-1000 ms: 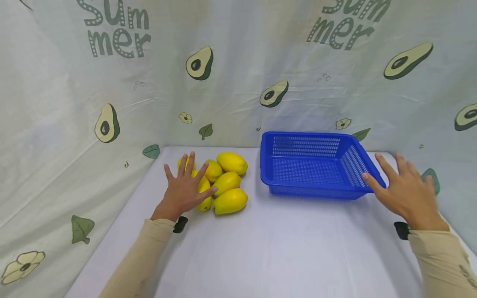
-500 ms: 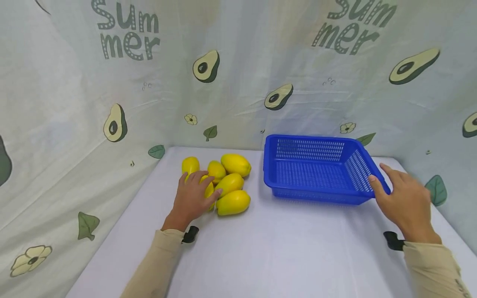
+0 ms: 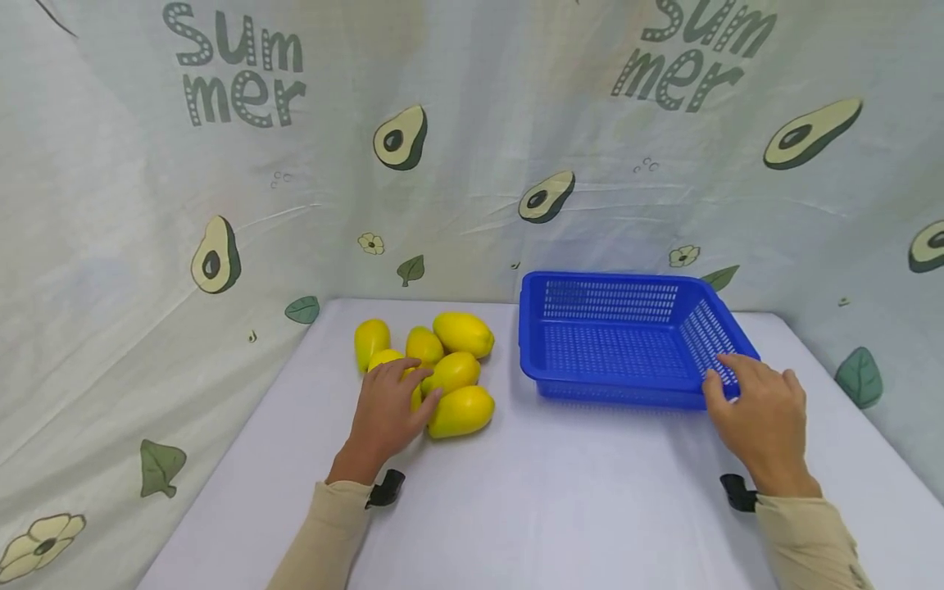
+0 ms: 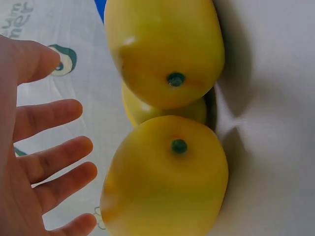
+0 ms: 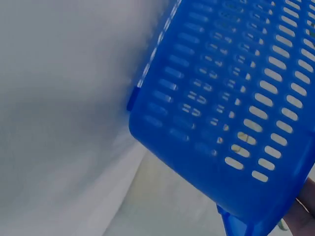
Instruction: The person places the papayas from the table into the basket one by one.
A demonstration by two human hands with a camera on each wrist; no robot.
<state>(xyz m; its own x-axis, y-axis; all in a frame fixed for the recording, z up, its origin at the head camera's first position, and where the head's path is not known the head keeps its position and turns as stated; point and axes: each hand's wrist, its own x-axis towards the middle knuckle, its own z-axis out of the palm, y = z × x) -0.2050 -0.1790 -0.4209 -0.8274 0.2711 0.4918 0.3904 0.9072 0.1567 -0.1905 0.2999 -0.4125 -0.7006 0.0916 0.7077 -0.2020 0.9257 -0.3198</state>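
The left grip (image 3: 387,416), fingers apart, is over the yellow fruits (image 3: 453,374) toward its one o'clock; smooth, probably firm and slippery, they want cupping round the middle. Beyond the right grip (image 3: 763,422), whose hold I cannot tell, the blue basket (image 3: 605,387) at its ten o'clock should lift lightly by the rim.

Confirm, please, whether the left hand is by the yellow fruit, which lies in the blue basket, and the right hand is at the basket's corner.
Not quite: the fruit lies on the table beside the basket, as the head view shows. The left hand is by the fruit and the right hand at the basket's corner.
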